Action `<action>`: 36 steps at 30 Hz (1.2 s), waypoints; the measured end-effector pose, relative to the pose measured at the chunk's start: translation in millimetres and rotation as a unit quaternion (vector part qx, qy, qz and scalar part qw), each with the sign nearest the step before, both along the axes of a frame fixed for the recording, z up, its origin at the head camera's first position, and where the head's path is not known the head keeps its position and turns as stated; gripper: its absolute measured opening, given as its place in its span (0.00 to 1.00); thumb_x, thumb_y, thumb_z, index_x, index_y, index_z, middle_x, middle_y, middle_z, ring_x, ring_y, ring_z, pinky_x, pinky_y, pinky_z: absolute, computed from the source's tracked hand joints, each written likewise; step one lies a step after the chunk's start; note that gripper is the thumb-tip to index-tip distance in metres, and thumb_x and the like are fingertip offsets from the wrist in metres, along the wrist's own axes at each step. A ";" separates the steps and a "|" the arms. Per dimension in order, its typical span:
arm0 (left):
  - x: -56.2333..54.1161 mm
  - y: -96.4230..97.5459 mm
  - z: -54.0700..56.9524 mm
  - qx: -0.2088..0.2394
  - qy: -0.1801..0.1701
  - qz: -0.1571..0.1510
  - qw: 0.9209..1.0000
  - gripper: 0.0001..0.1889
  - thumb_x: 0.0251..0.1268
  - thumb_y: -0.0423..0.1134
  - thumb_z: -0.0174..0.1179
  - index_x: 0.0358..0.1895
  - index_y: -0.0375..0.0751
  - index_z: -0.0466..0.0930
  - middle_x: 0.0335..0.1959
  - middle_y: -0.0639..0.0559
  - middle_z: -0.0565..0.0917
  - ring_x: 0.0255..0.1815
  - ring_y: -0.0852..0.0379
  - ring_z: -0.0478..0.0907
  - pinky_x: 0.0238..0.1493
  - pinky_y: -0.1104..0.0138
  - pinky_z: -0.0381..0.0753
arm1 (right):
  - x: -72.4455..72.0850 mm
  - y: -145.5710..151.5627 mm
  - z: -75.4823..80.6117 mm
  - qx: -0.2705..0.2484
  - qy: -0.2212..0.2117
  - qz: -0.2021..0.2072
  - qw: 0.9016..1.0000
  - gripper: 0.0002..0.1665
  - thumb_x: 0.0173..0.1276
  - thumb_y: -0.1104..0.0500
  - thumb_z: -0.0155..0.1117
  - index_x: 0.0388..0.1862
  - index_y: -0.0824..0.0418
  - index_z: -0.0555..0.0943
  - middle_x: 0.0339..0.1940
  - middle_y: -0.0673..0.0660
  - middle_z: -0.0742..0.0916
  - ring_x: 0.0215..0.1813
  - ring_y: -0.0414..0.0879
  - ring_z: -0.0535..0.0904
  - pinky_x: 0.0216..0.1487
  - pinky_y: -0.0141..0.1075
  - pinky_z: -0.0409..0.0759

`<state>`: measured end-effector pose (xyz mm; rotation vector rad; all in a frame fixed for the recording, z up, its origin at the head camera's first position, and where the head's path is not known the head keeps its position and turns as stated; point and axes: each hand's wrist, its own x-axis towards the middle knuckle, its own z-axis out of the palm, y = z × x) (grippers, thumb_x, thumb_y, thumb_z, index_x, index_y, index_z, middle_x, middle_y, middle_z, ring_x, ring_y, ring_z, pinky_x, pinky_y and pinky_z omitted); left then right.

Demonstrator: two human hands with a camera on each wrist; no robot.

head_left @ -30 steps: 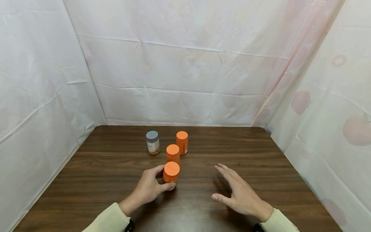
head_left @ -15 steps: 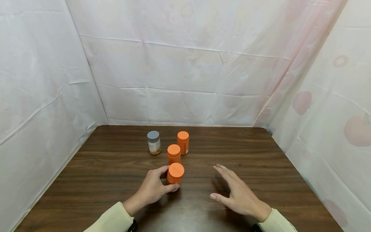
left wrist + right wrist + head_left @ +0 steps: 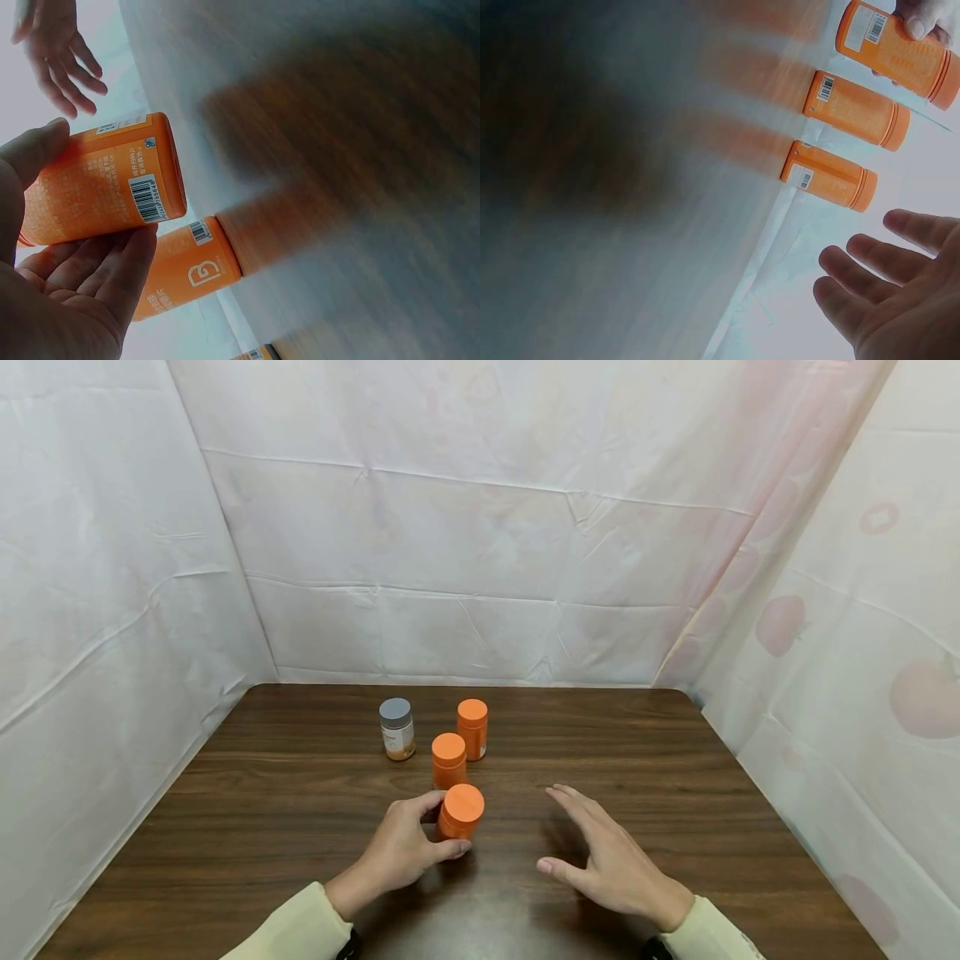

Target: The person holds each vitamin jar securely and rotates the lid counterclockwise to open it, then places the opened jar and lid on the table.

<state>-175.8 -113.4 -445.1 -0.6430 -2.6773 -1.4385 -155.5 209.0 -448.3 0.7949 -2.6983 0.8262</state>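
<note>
My left hand (image 3: 408, 847) grips an orange bottle (image 3: 459, 814) with an orange cap, thumb on the near side and fingers round the far side. In the left wrist view, the held bottle (image 3: 105, 184) shows a barcode, and its base appears raised just off the table. Right behind it stands a second orange bottle (image 3: 449, 764), partly hidden in the head view. A third orange bottle (image 3: 472, 731) is upright farther back. To the right, my right hand (image 3: 618, 864) hovers over the table with fingers extended, holding nothing.
A jar with a grey lid (image 3: 397, 729) and a pale label stands at the back left, beside the orange bottles. Everything is on a dark wooden table (image 3: 600, 727). Pale printed sheets (image 3: 465, 527) hang behind it and along both sides.
My left hand has carried the orange bottle a little to the right and slightly nearer to me. The right hand has drifted slightly left. The other bottles and the jar stay put.
</note>
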 end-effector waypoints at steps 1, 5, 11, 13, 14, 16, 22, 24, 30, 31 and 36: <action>0.3 0.4 0.0 0.000 0.001 -0.001 1.000 0.29 0.54 0.44 0.80 0.60 0.51 0.81 0.51 0.59 0.87 0.48 0.59 0.85 0.52 0.55 0.83 | -0.2 -0.5 0.1 -0.001 -0.001 0.001 1.000 0.52 0.65 0.37 0.73 0.82 0.39 0.57 0.80 0.44 0.65 0.78 0.48 0.64 0.66 0.58 0.72; 1.1 2.4 0.4 0.001 0.004 -0.006 1.000 0.28 0.54 0.43 0.80 0.60 0.51 0.82 0.51 0.60 0.87 0.48 0.59 0.85 0.51 0.58 0.83 | -0.8 -2.0 0.1 -0.002 -0.001 0.003 1.000 0.52 0.65 0.37 0.73 0.82 0.40 0.57 0.80 0.44 0.66 0.78 0.48 0.64 0.67 0.58 0.71; 1.6 5.5 0.7 0.006 0.001 -0.015 1.000 0.28 0.54 0.43 0.80 0.60 0.50 0.82 0.52 0.59 0.87 0.48 0.58 0.85 0.52 0.55 0.83 | 0.2 -4.1 -0.5 -0.005 -0.002 0.002 1.000 0.52 0.64 0.38 0.74 0.82 0.40 0.58 0.79 0.46 0.67 0.78 0.49 0.64 0.68 0.58 0.70; 1.9 6.5 0.5 0.004 0.000 -0.016 1.000 0.28 0.54 0.44 0.80 0.60 0.50 0.82 0.52 0.58 0.87 0.48 0.56 0.85 0.52 0.53 0.83 | 0.5 -4.9 -0.8 -0.006 0.001 0.003 1.000 0.52 0.64 0.38 0.74 0.82 0.41 0.59 0.79 0.46 0.67 0.77 0.49 0.65 0.68 0.57 0.70; 2.2 7.0 0.4 0.004 -0.002 -0.016 1.000 0.28 0.54 0.44 0.80 0.60 0.50 0.82 0.52 0.58 0.87 0.48 0.56 0.85 0.52 0.53 0.83 | 0.5 -5.3 -1.0 -0.006 0.002 0.003 1.000 0.52 0.64 0.38 0.74 0.82 0.41 0.59 0.79 0.46 0.67 0.77 0.49 0.65 0.68 0.57 0.71; 2.5 7.9 0.2 0.002 -0.002 -0.017 1.000 0.28 0.54 0.44 0.80 0.60 0.50 0.82 0.51 0.59 0.87 0.48 0.56 0.85 0.52 0.52 0.83 | 0.5 -6.1 -1.1 -0.006 0.006 0.003 1.000 0.52 0.64 0.37 0.73 0.82 0.41 0.59 0.79 0.45 0.67 0.77 0.48 0.65 0.68 0.57 0.71; 3.3 11.0 0.6 -0.002 0.000 -0.019 1.000 0.28 0.54 0.44 0.80 0.60 0.51 0.82 0.51 0.60 0.87 0.48 0.58 0.85 0.52 0.53 0.83 | 0.4 -8.9 -0.8 -0.010 0.013 0.005 1.000 0.52 0.64 0.37 0.74 0.82 0.43 0.60 0.79 0.44 0.68 0.77 0.46 0.65 0.68 0.55 0.71; 3.6 12.3 0.9 -0.004 0.002 -0.020 1.000 0.29 0.53 0.45 0.80 0.59 0.50 0.82 0.51 0.60 0.87 0.48 0.58 0.85 0.52 0.53 0.83 | 0.5 -9.8 -0.7 -0.012 0.012 0.007 1.000 0.52 0.64 0.38 0.74 0.82 0.43 0.60 0.79 0.44 0.68 0.77 0.46 0.65 0.68 0.55 0.71; 4.7 16.3 0.8 -0.007 0.001 -0.025 1.000 0.29 0.53 0.45 0.80 0.60 0.48 0.82 0.51 0.59 0.87 0.47 0.59 0.85 0.52 0.53 0.83 | 1.3 -11.9 -0.5 -0.018 0.001 0.010 1.000 0.51 0.65 0.40 0.74 0.82 0.43 0.59 0.79 0.44 0.67 0.77 0.46 0.65 0.67 0.56 0.72; 4.7 16.8 0.5 -0.007 0.002 -0.026 1.000 0.29 0.53 0.46 0.80 0.60 0.48 0.82 0.51 0.59 0.87 0.47 0.59 0.85 0.52 0.53 0.83 | 1.4 -12.3 -0.4 -0.020 -0.001 0.010 1.000 0.51 0.65 0.40 0.74 0.82 0.42 0.59 0.79 0.44 0.67 0.77 0.46 0.65 0.67 0.56 0.72; 4.7 19.3 -1.7 -0.011 0.002 -0.030 1.000 0.29 0.53 0.47 0.80 0.60 0.49 0.82 0.50 0.60 0.87 0.47 0.61 0.84 0.52 0.54 0.83 | 1.7 -14.3 -0.6 -0.024 -0.005 0.009 1.000 0.51 0.64 0.40 0.75 0.81 0.42 0.60 0.79 0.43 0.67 0.77 0.46 0.65 0.67 0.56 0.72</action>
